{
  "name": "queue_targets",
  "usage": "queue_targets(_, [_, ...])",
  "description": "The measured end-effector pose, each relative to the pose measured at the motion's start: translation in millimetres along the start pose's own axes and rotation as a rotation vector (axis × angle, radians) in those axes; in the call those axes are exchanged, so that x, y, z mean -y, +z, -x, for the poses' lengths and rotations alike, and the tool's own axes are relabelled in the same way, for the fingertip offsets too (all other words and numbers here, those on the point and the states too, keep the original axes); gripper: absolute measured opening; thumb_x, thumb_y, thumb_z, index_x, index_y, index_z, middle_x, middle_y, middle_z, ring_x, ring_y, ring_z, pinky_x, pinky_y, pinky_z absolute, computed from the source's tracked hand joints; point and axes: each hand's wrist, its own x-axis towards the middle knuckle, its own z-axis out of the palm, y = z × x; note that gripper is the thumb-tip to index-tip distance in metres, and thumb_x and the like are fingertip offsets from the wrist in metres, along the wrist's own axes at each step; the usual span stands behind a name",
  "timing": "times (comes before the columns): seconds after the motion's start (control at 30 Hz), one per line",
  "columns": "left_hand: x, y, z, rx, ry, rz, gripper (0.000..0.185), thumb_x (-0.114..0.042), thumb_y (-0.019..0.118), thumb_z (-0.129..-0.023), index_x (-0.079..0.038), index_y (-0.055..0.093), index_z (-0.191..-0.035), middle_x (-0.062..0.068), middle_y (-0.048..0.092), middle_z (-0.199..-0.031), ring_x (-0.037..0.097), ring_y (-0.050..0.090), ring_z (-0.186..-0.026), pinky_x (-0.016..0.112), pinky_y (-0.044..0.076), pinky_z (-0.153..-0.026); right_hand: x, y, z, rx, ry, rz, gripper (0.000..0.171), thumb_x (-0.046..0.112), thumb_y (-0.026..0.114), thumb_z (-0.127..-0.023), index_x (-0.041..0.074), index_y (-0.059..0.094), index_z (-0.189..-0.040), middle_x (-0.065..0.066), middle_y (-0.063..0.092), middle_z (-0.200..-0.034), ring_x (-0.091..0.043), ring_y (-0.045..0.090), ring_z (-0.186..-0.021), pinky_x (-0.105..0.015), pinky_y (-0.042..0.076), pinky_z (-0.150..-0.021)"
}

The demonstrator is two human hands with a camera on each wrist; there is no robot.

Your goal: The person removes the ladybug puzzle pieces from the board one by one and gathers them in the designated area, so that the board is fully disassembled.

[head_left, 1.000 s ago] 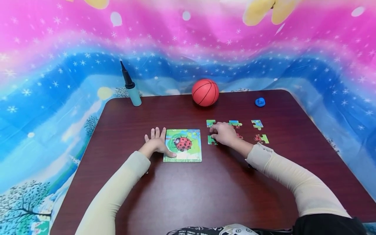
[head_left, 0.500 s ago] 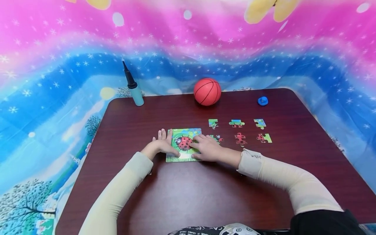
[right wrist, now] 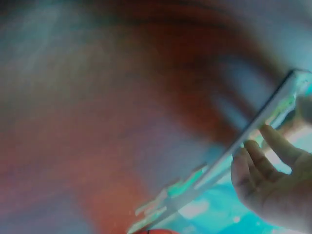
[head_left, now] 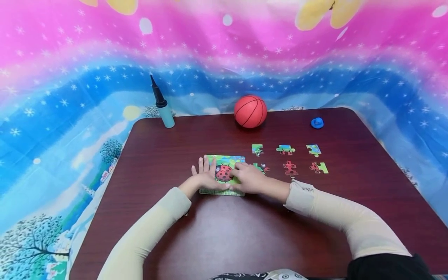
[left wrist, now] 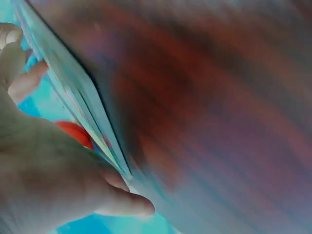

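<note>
The left hand [head_left: 204, 177] is lying flat with straight fingers on the left part of the ladybird puzzle board [head_left: 224, 175], probably to keep the board from sliding. The right hand [head_left: 246, 179] is resting on the right part of the same board with its fingers bent downward. Whether it is pinching a piece I cannot tell, because the hand is covering that place and both wrist views are blurred. The board is lying near the middle of the dark red tabletop [head_left: 224, 233]. It works like a shallow tray, and the ladybird picture inside is looking almost filled.

Just to the right, loose puzzle pieces [head_left: 288, 157] are lying apart in two rows, perhaps so each one is easy to take. At the far edge are standing a hand pump [head_left: 164, 107], an orange ball [head_left: 250, 111] and a small blue object [head_left: 317, 123].
</note>
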Motion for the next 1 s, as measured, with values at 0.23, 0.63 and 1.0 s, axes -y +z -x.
queue_targets(0.23, [-8.0,3.7,0.6,-0.019,-0.024,-0.066,0.110,-0.068,0.054,-0.081,-0.017,-0.014,-0.150,0.012,-0.031,-0.151,0.028,-0.030,-0.137,0.056,-0.014,-0.108,2.9,-14.6,3.0,0.068,0.063,-0.020,0.046,0.039,0.082,-0.070,0.013,0.070,-0.106,-0.001,0.049,-0.089,-0.017,0.048,-0.080,-0.033,0.045,-0.067])
queue_targets(0.63, [1.0,13.1,-16.6,0.047,-0.014,-0.073,0.114,-0.081,0.045,-0.075,-0.022,-0.020,-0.148,0.005,-0.043,-0.144,0.020,-0.041,-0.130,0.055,-0.021,-0.105,12.3,-18.8,9.3,0.057,0.205,0.022,0.023,0.029,0.079,-0.073,0.017,0.060,-0.067,0.002,0.048,-0.072,-0.020,0.049,-0.075,-0.036,0.042,-0.056])
queue_targets(1.0, [-2.6,11.5,-8.9,0.052,-0.024,-0.061,0.111,-0.075,0.048,-0.079,-0.017,-0.014,-0.150,0.010,-0.038,-0.148,0.026,-0.035,-0.135,0.057,-0.017,-0.106,13.9,-14.0,5.3,0.143,0.458,-0.428,0.043,0.008,0.074,-0.068,0.002,0.065,-0.110,-0.007,0.056,-0.104,-0.018,0.051,-0.090,-0.032,0.047,-0.073])
